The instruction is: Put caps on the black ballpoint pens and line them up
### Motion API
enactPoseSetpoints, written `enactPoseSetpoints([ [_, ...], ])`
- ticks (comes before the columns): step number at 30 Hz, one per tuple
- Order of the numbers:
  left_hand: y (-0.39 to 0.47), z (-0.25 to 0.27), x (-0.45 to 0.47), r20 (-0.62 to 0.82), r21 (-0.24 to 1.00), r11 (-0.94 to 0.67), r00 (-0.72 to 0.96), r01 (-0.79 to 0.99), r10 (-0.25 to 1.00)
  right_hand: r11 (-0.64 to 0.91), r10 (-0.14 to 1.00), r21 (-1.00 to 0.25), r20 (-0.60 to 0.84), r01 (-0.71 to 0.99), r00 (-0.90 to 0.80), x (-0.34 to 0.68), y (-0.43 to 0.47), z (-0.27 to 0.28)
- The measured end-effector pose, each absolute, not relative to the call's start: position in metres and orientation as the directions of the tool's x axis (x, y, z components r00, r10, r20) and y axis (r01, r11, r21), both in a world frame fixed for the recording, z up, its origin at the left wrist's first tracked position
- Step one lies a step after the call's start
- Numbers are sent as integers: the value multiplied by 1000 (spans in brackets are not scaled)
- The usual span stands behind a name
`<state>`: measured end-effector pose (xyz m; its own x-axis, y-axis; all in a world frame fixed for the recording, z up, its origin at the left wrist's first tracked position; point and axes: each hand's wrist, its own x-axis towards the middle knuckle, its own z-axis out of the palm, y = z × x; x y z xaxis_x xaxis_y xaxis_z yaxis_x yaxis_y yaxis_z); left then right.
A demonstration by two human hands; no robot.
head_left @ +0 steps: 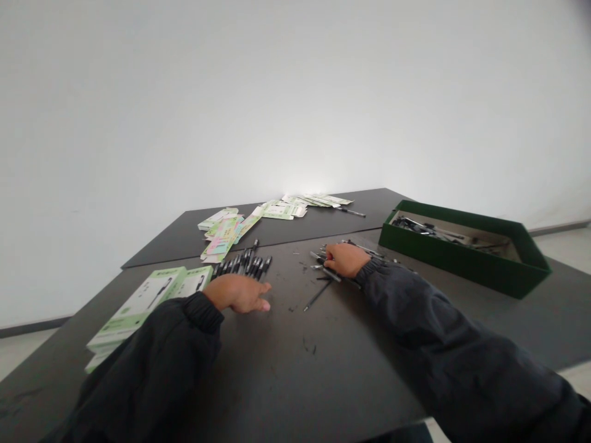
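Note:
My left hand (240, 293) hovers low over the dark table at the near end of a row of black-capped pens (244, 264). Its thumb and forefinger are apart, and I see nothing between them; the other fingers are partly hidden. My right hand (345, 258) reaches into a loose pile of pens (369, 248), fingers curled down around a pen (331, 274). The wrist and sleeve cover part of that pile. A thin pen refill (317, 296) lies on the table between the hands, with small dark bits around it.
Stacked green-and-white pen boxes (138, 304) stand at the left beside my forearm. Flattened cartons (223, 237) lie farther back, with more cartons (284, 210) along the rear and a single pen (351, 212) nearby. On the right, a long green box (466, 261) holds loose pens and parts.

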<state>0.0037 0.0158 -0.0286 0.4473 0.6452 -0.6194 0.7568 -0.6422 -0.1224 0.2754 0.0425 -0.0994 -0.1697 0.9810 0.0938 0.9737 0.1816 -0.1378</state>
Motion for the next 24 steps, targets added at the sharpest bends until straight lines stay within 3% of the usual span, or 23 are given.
enactPoseSetpoints([
  [16,5,-19,14,-643,-188,-620,382,761,664,223,973,-125,93,967,-213,266,44,-104],
  [24,2,-21,15,-661,-214,-621,356,754,661,119,985,-146,139,982,-99,254,47,-114],
])
